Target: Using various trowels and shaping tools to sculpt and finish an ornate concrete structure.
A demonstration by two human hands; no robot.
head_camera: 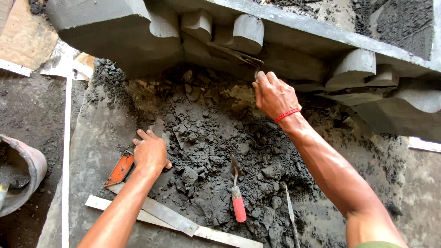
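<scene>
Right hand (274,95) at 12 o'clock, closed around thin grey mortar-caked trowel (239,57), blade against moulded grey cement cornice (294,59). Left hand (150,153) at 8 o'clock, fingers spread flat on grey mortar heap (220,156), holding nothing. Risk: heavy pressure could gouge the soft moulding.

The bucket (20,172) is cut off at the left edge; the right hand (274,95) hides its tool's handle; both elbows run out below.

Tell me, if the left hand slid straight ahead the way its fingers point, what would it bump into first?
Probably the heap of dark crumbly mortar: the left hand rests flat beside it, fingers aimed up toward the moulded ledge. Depth is hard to judge.
</scene>
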